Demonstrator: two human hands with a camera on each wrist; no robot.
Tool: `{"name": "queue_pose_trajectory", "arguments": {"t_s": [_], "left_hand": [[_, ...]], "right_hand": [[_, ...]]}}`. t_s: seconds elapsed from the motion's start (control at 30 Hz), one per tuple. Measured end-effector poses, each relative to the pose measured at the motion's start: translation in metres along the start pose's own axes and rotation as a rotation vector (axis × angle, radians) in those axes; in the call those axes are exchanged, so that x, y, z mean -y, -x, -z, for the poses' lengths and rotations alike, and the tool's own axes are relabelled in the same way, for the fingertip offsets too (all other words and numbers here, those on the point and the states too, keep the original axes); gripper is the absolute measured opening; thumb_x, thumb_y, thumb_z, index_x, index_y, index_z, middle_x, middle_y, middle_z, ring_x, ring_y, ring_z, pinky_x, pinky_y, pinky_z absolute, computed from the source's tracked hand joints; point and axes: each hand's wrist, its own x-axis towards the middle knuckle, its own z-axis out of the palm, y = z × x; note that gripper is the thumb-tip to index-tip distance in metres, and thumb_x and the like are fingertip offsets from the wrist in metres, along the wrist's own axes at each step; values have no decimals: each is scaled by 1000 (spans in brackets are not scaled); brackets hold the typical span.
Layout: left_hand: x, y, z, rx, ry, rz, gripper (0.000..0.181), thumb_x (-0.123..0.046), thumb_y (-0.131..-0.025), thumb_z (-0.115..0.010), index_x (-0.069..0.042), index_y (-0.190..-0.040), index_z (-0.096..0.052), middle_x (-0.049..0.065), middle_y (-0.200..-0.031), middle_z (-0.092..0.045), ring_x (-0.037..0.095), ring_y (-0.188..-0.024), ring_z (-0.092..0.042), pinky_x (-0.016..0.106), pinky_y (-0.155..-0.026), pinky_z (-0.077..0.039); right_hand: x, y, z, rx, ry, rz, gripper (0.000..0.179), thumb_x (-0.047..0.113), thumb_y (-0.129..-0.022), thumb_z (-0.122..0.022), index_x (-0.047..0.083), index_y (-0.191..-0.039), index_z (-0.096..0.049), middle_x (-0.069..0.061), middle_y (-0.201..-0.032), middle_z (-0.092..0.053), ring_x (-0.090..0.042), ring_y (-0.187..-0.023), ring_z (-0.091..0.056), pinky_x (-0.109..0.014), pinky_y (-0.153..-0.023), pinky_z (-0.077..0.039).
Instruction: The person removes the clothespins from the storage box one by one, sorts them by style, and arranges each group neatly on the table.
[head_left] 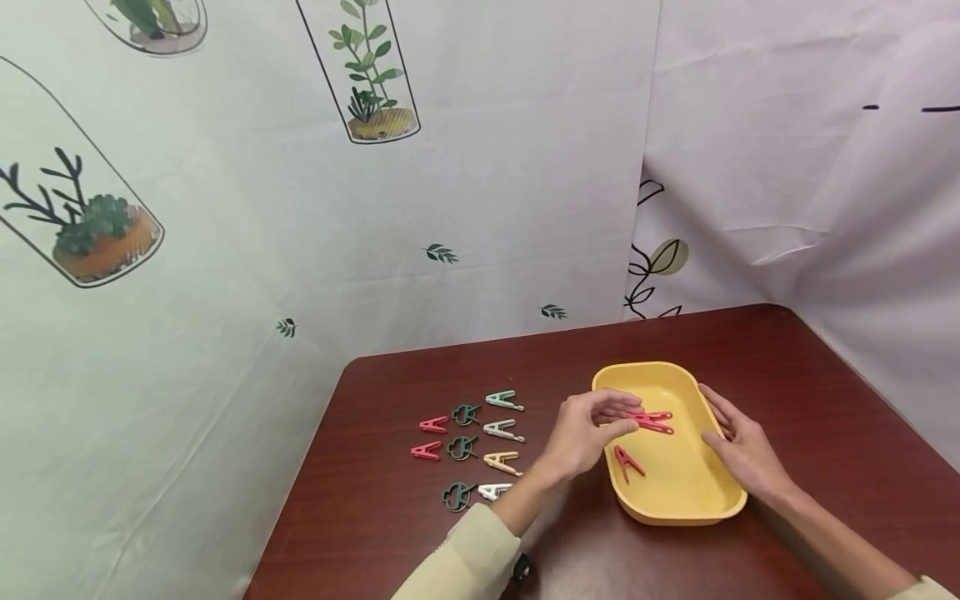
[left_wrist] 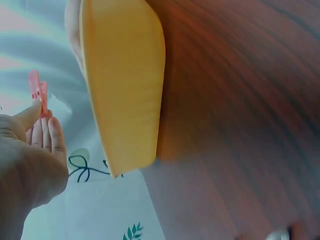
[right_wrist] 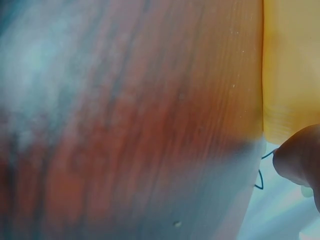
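Observation:
My left hand (head_left: 581, 429) pinches a red clothespin (head_left: 654, 422) between thumb and fingers, over the yellow plastic tray (head_left: 693, 487). In the left wrist view the same clothespin (left_wrist: 39, 92) points away from the fingertips, above the tray's rim. A second red clothespin (head_left: 627, 463) lies inside the tray near its left wall. My right hand (head_left: 750, 454) grips the tray's right edge, thumb over the rim and fingers along the outside. In the right wrist view only part of that hand (right_wrist: 300, 157) shows, against the tray's side (right_wrist: 292, 75).
Left of the tray, clips lie in rough columns on the dark red table (head_left: 555, 367): two red clothespins (head_left: 427, 451), several green clover-shaped clips (head_left: 462, 447), and pale mint, white and cream clothespins (head_left: 502, 462). A printed cloth (head_left: 495, 208) hangs behind the table.

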Motion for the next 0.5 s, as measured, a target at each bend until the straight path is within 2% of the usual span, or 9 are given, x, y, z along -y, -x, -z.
{"name": "queue_pose_trajectory", "arguments": {"t_s": [0.2,0.37,0.5], "left_hand": [[6,7,24,-39,75,-37,27,-4,-94,-80,-1,-120,-77,7,-111,-80,8,-100,-75,27,-91,-61],[14,21,45,-90,100,-27,28,-4,-94,-81,-3,-121,-77,6,-113,-79,13,-102,-76,31,-91,-61],[20,36,65,-106,89,-14,28,-4,-95,-79,-1,-123,-75,7,-116,-79,20,-105,-75,33,-93,-61]], "right_hand": [[-1,-2,1,-3,6,5,66,-10,-101,-54,-6,-162,-31,-41,-153,-41,13,-104,-59,-20,-70,-60],[-2,-1,1,0,28,4,66,-9,-102,-55,-5,-163,-32,-40,-153,-42,16,-106,-56,-18,-71,-60],[-3,0,1,-3,42,13,65,-9,-101,-56,-6,-162,-33,-41,-153,-42,18,-109,-53,-15,-73,-58]]}}
